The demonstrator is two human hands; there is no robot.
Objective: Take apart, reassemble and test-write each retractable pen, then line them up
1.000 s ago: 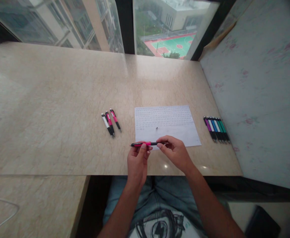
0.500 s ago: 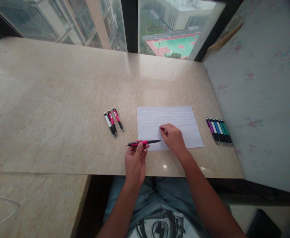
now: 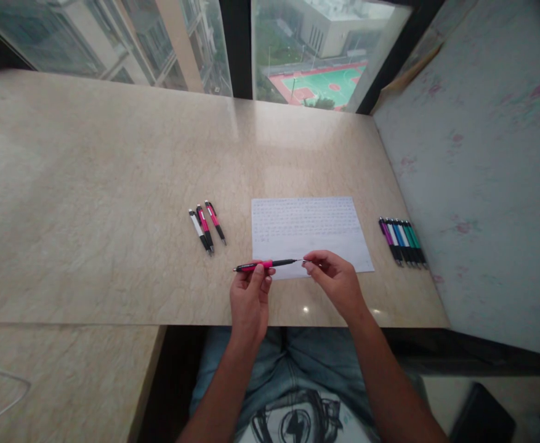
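My left hand [image 3: 250, 294] pinches a pink and black pen [image 3: 264, 265], held level just above the near edge of a written sheet of paper [image 3: 307, 229]. My right hand [image 3: 333, 280] is closed in a pinch right beside the pen's tip, on something too small to make out. Both hands hover over the front of the beige marble table [image 3: 112, 184].
Three pens [image 3: 206, 225], one white and two pink, lie left of the paper. A row of several coloured pens [image 3: 402, 240] lies to its right near the wall [image 3: 482, 154]. A window runs along the far edge. A white cable [image 3: 2, 400] lies on the lower surface at left.
My right hand left the pen's tip, reached onto the paper, then came back to the tip in a pinch. The left hand kept the pen nearly still.
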